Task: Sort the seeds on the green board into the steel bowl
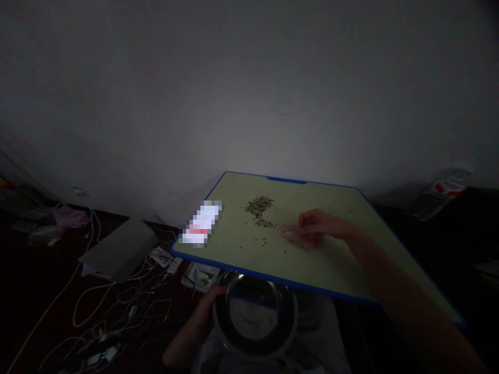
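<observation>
My left hand [208,309] grips the left rim of a shiny metal bowl [287,330], which sits below the near edge of the board-like tabletop. Above that tabletop [234,189], pale with a blue rim, my right hand [317,227] has its fingers drawn together on a see-through crumpled thing [290,235] that looks like a thin plastic bag; its outline is blurred. Just left of it lies a loose pile of small dark seeds or beans [260,205], with a few strays scattered nearer to me. The bowl's inside is dim.
A lit phone [201,224] with a blurred-out screen lies at the tabletop's left edge. A grey box [120,249] and tangled white cables [128,296] are on the floor to the left. The wall [249,104] stands right behind the tabletop.
</observation>
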Tool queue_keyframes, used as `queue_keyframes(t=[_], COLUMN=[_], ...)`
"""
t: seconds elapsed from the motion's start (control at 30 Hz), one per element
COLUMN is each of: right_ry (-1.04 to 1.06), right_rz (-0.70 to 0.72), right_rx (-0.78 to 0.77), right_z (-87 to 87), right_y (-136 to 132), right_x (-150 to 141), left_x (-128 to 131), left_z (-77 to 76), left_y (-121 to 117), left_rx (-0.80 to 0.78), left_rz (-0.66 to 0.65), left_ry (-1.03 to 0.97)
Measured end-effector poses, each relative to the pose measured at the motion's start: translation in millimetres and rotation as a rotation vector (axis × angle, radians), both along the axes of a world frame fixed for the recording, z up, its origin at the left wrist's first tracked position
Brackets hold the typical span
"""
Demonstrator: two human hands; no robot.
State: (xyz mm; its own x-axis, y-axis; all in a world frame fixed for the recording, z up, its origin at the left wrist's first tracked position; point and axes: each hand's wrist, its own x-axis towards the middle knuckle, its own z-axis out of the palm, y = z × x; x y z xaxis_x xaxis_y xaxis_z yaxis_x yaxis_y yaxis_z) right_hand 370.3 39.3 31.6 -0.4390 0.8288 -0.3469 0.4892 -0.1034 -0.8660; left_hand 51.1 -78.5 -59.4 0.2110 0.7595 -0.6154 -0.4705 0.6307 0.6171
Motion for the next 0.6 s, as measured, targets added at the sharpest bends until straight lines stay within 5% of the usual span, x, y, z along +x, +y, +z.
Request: queue_keyframes(t=[0.27,0.6], right_ry=[-0.083,0.046], right_rz=[0.07,0.088], right_rx=[-0.142,-0.23], right_z=[-0.6,-15.7], right_y=[-5.9,-7.4], right_x=[3.2,-21.0], left_x=[-0.9,-3.0], left_z=[9.0,-8.1], left_y=[2.1,2.7], left_rx=[0.024,-0.049], left_rz=[-0.012,0.031], left_ry=[0.043,0.048])
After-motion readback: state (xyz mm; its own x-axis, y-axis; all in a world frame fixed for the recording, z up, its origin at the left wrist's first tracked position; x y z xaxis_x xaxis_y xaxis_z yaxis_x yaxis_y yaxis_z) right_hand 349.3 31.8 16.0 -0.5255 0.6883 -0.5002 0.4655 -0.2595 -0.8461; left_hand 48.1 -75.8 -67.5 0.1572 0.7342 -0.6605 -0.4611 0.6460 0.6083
